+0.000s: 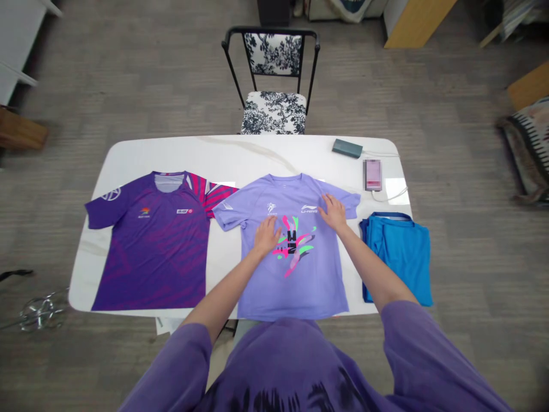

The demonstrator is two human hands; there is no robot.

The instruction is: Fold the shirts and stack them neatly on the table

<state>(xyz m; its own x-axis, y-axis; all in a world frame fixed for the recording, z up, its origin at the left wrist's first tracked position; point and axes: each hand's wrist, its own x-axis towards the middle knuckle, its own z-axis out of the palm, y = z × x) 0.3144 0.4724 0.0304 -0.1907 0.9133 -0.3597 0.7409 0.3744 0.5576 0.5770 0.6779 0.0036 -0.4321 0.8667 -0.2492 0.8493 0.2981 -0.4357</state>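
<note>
A light purple T-shirt (300, 274) with a colourful chest print lies spread flat, front up, on the white table (223, 154). My left hand (266, 236) rests flat on its chest, fingers stretched out, just left of the print. My right hand (331, 210) lies flat near the shirt's right shoulder, fingers spread. Neither hand holds anything.
A dark purple jersey (154, 246) lies spread out on the table's left. A folded blue garment (401, 254) sits at the right edge. A phone (372, 174), a white cable and a teal case (347, 148) lie at the back right. A patterned chair (273, 103) stands behind the table.
</note>
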